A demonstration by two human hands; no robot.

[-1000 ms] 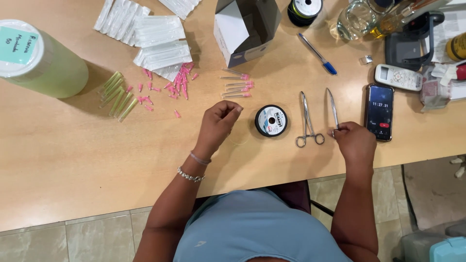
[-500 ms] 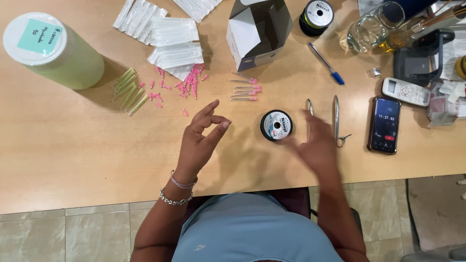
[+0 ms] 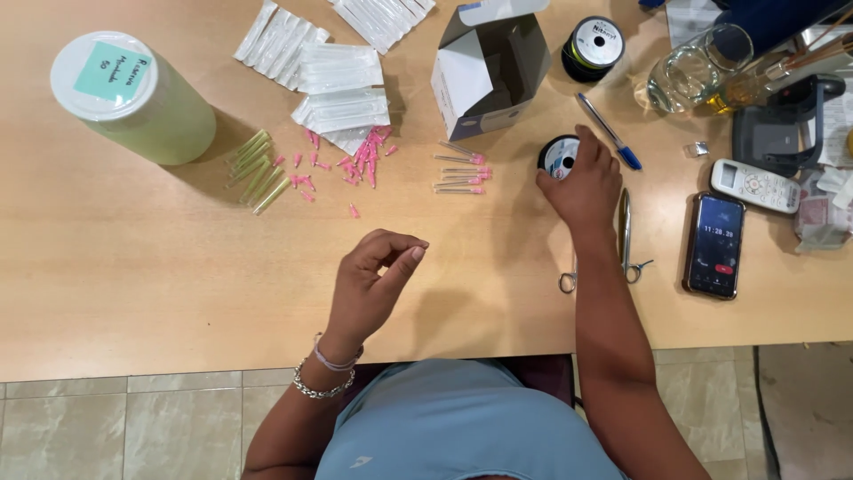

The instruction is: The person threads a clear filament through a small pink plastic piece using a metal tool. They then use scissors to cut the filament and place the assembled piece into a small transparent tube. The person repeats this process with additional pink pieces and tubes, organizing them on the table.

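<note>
**Hand on the thread spool, pinch held over the bench**

A pale wooden bench [image 3: 133, 267] fills the view, with tiled floor along its near edge. The right hand [image 3: 586, 182] lies over a small black spool [image 3: 558, 153] of thread at centre right, fingers curled down on its top and side, so its grip is closed on the spool. The left hand [image 3: 373, 284] hovers above bare wood nearer the person, thumb and forefinger pinched together; whether anything sits in that pinch is too small to tell.

Just right of the right wrist lie metal forceps [image 3: 627, 236], and a second scissor-like handle [image 3: 567, 283] peeps out beside the forearm. Further right rest a dark phone [image 3: 713, 244] and a white remote [image 3: 755, 185]. A blue pen [image 3: 609, 133] lies just beyond the spool, and an open grey carton [image 3: 493, 67] stands on the far side. Left of the spool sit a few needles with pink hubs [image 3: 462, 169], then scattered pink caps [image 3: 355, 160], white sealed packets [image 3: 338, 89], greenish tubes [image 3: 258, 169] and a pale green lidded jar [image 3: 133, 98] at far left. A larger black spool [image 3: 593, 44] stands far right of the carton.
</note>
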